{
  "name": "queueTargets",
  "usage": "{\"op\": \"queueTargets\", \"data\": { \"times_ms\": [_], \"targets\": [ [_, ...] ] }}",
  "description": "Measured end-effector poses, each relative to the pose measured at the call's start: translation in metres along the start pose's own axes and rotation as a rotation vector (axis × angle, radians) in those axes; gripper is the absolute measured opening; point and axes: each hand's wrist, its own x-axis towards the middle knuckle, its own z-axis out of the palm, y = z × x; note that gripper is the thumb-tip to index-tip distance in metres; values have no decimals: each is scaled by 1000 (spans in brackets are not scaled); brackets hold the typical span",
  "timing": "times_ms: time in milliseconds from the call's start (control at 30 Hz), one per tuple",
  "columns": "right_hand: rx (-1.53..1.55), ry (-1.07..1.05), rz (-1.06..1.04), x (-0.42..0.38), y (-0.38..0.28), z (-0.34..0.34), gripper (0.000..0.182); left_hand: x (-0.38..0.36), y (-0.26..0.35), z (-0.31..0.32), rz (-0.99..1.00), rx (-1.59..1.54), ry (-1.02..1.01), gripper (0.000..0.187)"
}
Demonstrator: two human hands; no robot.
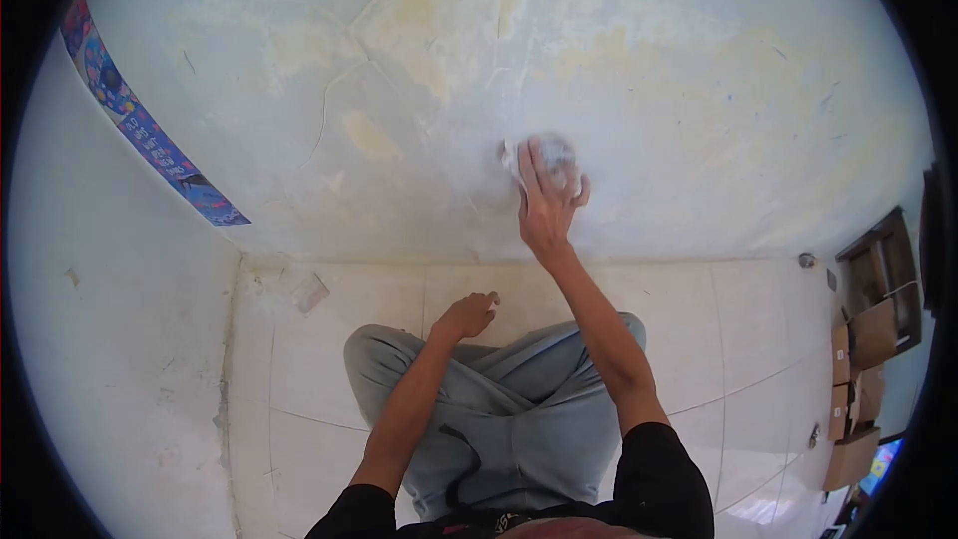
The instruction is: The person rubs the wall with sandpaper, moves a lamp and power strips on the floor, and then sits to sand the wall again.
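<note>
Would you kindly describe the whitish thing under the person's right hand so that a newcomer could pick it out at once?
Start at the pale, patchy wall rising from the light floor. Low on it is the person's right hand, and beneath the fingers is a whitish, crumpled-looking wad, blurred. Unlike the long blue strip at far left, it lies under a hand.

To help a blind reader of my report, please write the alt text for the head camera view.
A person's right hand presses a blurred, whitish wad against a cracked, patchy wall. The left hand is near the crossed legs, on a pale tiled floor. Cardboard boxes are at far right.
</note>
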Motion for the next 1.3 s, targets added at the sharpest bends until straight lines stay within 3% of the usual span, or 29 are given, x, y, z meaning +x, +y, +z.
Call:
{"op": "queueTargets", "data": {
  "times_ms": [100, 200, 267, 367, 500, 600, 667, 767, 967, 1033, 1100, 1200, 1300],
  "targets": [
    [110, 170, 52, 69, -21, -25, 46, 13, -2, -2, -13, -14, -49, 28],
    [70, 101, 29, 46, -17, -17, 47, 16, -1, 1, 5, -56, -63, 28],
    [56, 77, 17, -11, 2, 9, 48, 18, -1, 4, 13, -98, -60, 28],
    [56, 45, 22, -19, 7, 15, 49, 20, -5, 7, 32, -1, -53, 28],
    [118, 102, 69, 55, -16, -22, 49, 29, -3, 6, 45, -37, -41, 29],
    [146, 35, 97, 42, -17, -20, 50, 25, 3, 7, 32, -73, -83, 29],
    [112, 9, 88, -12, -3, 6, 51, 24, 5, 5, 27, -89, -87, 30],
    [58, -15, 84, -21, 4, 13, 51, 21, 0, 8, 51, -15, -9, 26],
    [116, 94, 104, 71, -24, -26, 54, 27, -1, 11, 80, -50, 4, 26],
    [187, 103, 101, 54, -20, -18, 58, 29, 1, 9, 79, -64, 5, 27],
    [74, -37, 112, -7, -1, 6, 58, 26, 5, 8, 63, -43, -23, 28],
    [33, -72, 109, -27, 4, 11, 58, 28, 4, 7, 50, -26, -42, 29],
    [19, 0, 97, 35, -12, -15, 52, 29, 0, 10, 55, -15, -38, 28]
  ]
}}
